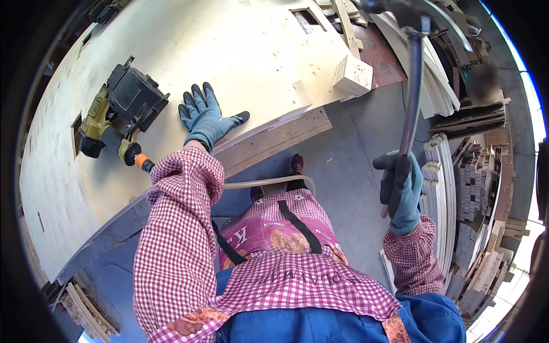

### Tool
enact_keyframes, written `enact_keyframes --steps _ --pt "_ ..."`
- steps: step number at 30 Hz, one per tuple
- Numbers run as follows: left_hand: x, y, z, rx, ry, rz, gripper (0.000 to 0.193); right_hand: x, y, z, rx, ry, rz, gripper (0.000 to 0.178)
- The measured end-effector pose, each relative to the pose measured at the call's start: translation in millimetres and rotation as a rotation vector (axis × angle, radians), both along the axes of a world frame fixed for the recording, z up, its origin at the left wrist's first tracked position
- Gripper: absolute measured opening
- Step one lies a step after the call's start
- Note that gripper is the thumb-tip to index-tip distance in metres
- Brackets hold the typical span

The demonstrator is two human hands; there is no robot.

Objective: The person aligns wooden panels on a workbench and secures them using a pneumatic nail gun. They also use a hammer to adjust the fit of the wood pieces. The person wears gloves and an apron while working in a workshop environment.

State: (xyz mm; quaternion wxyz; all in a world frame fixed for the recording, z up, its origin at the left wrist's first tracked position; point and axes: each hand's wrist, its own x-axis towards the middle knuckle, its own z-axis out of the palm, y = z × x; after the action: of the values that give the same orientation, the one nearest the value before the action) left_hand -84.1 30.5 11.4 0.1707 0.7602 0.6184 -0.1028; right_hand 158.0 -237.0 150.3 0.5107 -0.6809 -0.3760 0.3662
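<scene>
My right hand (401,191), in a blue and black work glove, is closed round the handle of a claw hammer (416,86). The hammer is raised upright at the right, its metal head at the top edge of the view. My left hand (207,114), gloved alike, lies flat with fingers spread on a large pale plywood panel (229,51). Just left of that hand, a yellow and black nail gun (123,108) rests on the panel, its orange-collared hose fitting (141,161) pointing toward my left sleeve.
A short stack of wood blocks (353,75) sits at the panel's right corner. A wooden beam (274,140) runs under its near edge. The panel has rectangular cut-outs (309,20). Stacked boards (439,188) and lumber piles (477,177) line the right. A pale hose (269,182) crosses before my legs.
</scene>
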Motion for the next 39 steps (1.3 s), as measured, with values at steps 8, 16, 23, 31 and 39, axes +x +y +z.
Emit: enact_keyframes --steps 8,16,23,31,39 --pt "10.7 0.8 11.3 -0.010 0.019 -0.024 0.126 -1.2 -2.4 -63.6 -0.398 0.113 0.033 0.031" --pt "-5.2 0.5 5.5 -0.012 0.034 0.013 0.126 -19.3 61.6 -11.9 0.203 0.040 0.105 0.040" --pt "6.3 -0.8 10.4 -0.008 0.000 -0.017 0.127 -3.7 66.3 -60.6 -0.599 0.159 -0.032 0.036" --pt "4.0 -0.7 10.8 0.004 -0.032 -0.017 0.130 -4.2 -21.3 -45.0 -0.364 0.295 -0.167 0.039" --pt "4.6 2.8 -3.6 0.081 -0.027 -0.040 0.131 75.1 -48.6 -58.0 -0.306 0.214 -0.591 0.036"
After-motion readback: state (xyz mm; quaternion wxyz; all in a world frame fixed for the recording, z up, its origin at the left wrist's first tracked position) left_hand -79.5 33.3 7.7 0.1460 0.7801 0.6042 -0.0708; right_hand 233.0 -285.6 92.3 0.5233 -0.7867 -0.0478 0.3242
